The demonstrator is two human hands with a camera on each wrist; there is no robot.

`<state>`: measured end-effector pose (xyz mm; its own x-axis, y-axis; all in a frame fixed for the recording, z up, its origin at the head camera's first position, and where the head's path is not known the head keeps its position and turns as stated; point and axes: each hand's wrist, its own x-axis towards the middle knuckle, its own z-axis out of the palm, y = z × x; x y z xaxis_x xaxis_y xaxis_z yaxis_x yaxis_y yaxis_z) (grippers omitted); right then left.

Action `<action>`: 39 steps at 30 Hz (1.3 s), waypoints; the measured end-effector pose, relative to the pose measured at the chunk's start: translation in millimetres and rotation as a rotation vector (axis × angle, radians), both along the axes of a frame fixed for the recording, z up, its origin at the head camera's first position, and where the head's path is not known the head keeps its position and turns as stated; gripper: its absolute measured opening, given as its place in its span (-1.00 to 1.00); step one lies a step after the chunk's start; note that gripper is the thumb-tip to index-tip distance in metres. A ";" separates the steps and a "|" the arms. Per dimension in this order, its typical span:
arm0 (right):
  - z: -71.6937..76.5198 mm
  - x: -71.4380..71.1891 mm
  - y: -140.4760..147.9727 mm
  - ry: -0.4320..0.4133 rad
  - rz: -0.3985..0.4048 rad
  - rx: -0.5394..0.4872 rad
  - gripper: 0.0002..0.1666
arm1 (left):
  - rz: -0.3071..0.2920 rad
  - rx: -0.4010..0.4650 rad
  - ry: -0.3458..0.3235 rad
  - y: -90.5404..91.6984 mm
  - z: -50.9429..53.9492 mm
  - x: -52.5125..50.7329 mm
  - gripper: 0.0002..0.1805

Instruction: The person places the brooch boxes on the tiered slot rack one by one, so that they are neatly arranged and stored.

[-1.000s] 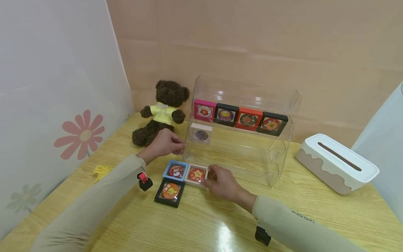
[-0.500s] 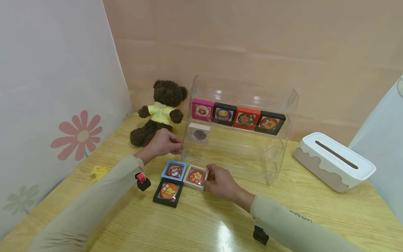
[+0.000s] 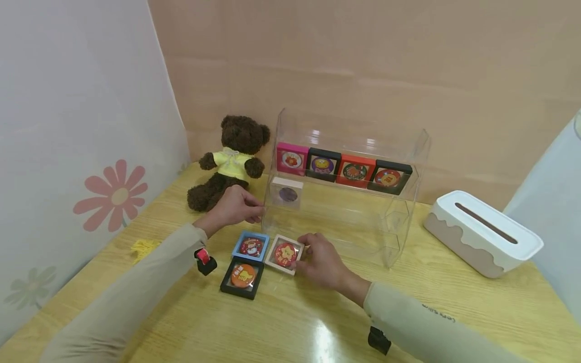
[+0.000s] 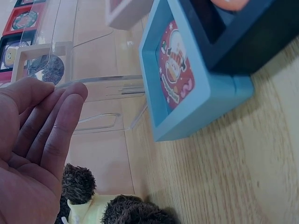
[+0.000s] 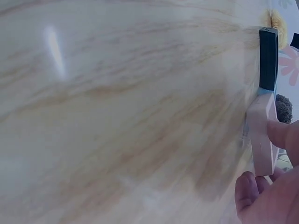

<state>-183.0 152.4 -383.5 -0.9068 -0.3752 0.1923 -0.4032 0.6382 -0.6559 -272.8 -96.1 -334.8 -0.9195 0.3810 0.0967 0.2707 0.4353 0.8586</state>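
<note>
My left hand (image 3: 236,205) pinches the left edge of a clear acrylic display rack (image 3: 351,219); the left wrist view shows thumb and fingertips on its rim. With thumb and fingers, my right hand (image 3: 322,262) grips the right side of a pale pink square frame (image 3: 272,249) holding a red badge with a yellow star (image 3: 286,254). That frame is slightly turned, with a narrow gap beside a blue frame (image 3: 237,244) holding a red badge. In front of the blue one lies a black frame (image 3: 237,292) with an orange thumb badge. Some right fingers are hidden behind the pink frame.
Several framed badges, among them a red frame (image 3: 358,159), line the rack's upper tier. A pale frame (image 3: 288,183) stands at the left below. A brown teddy bear (image 3: 240,136) sits left of the rack, a white-topped tissue box (image 3: 481,232) right. Yellow strands (image 3: 144,248) lie far left.
The pale pink frame has turned a little and shifted slightly right in my right hand, widening the gap to the blue frame. My left hand keeps its place on the rack.
</note>
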 end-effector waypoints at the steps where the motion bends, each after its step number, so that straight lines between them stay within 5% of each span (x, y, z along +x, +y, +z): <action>1: 1.8 0.5 0.1 0.001 -0.001 -0.013 -0.45 | 0.006 -0.003 -0.001 -0.5 0.2 -0.2 -0.83; 8: 6.1 2.5 8.2 0.041 0.060 -0.112 -0.60 | 0.003 -0.011 0.002 -2.7 -2.7 -2.2 -0.83; 21: 12.3 6.2 20.0 0.119 0.120 -0.143 -0.79 | -0.005 -0.014 0.012 0.3 -1.8 -3.6 -0.83; 39: 31.3 4.0 37.5 0.184 0.077 -0.088 -0.90 | 0.015 -0.017 -0.011 -1.2 -1.7 -2.5 -0.83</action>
